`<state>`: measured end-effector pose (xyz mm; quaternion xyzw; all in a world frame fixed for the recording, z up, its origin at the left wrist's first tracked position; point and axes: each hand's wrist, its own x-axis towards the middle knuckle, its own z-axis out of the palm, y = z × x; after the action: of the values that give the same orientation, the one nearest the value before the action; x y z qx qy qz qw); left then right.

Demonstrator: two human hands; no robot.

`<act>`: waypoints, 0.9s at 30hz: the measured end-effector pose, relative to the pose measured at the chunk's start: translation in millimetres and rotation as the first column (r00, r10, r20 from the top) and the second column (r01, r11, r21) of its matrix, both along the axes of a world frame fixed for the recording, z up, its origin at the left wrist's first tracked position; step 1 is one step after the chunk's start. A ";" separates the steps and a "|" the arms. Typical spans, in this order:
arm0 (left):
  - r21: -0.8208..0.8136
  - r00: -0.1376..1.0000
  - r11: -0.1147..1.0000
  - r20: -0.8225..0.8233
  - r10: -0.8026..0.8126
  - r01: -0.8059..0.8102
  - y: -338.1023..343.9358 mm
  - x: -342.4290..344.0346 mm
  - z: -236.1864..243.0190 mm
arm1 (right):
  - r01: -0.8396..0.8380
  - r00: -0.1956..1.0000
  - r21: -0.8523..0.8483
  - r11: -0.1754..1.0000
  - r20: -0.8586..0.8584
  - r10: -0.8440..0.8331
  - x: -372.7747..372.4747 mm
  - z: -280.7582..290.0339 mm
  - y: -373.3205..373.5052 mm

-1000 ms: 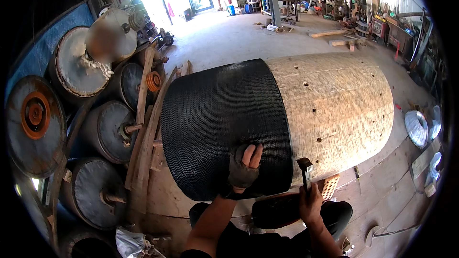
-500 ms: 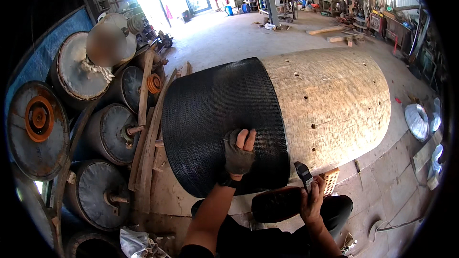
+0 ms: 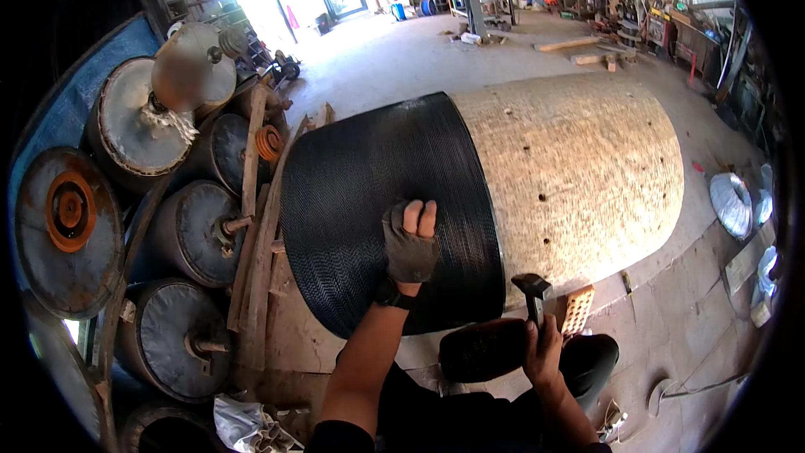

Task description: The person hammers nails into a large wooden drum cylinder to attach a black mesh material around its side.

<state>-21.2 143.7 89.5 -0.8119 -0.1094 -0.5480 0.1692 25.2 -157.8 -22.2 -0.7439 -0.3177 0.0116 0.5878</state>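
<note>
Drum half in black wrap, hammer kept at its edge

Head view, clock read from the left hand. Drum (image 3: pixel 587 168) lies on its side across the middle; wrap (image 3: pixel 369 176) covers its left part, pale holed surface bare toward 2 o'clock. Left hand (image 3: pixel 411 243), gloved, two bare fingers pointing to 12, rests on the wrap, probably to steady it; cannot tell whether the hidden fingers curl or lie flat. Right hand (image 3: pixel 545 351), bare, at 4 o'clock, grasps the hammer (image 3: pixel 534 287) by its handle, leaving the head free and upward, near the wrap's border. Brick (image 3: pixel 577 310) just beyond, also about 4, by the drum's underside: perhaps a chock, contact unclear. Planks (image 3: pixel 251 159) run between drum and stacked rollers (image 3: pixel 174 340), 8 to 10 o'clock, perhaps as a stop against rolling.
</note>
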 end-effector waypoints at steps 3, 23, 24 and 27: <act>-0.026 0.999 1.000 -0.042 0.007 -0.008 -2.1 -3.2 1.2 | 0.003 0.999 -0.006 1.000 -0.039 -0.003 -2.7 3.3 1.0; -0.566 0.881 0.724 0.007 -0.473 0.394 -100.6 27.1 -76.1 | 0.020 0.995 -0.044 0.999 -0.100 -0.024 15.8 -22.3 17.6; -0.605 0.878 0.695 0.014 -0.479 0.389 -101.3 30.6 -76.4 | 0.023 0.996 -0.051 0.998 -0.083 -0.028 16.6 -21.1 19.0; -0.617 0.900 0.703 0.018 -0.436 0.353 -106.5 39.9 -78.9 | 0.033 0.999 -0.054 0.998 -0.040 -0.035 18.8 -15.9 22.7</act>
<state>18.6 37.3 10.5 -0.8605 -0.0909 -0.4531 -0.2145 44.0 -135.1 -38.2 -0.7642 -0.2925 0.0255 0.5743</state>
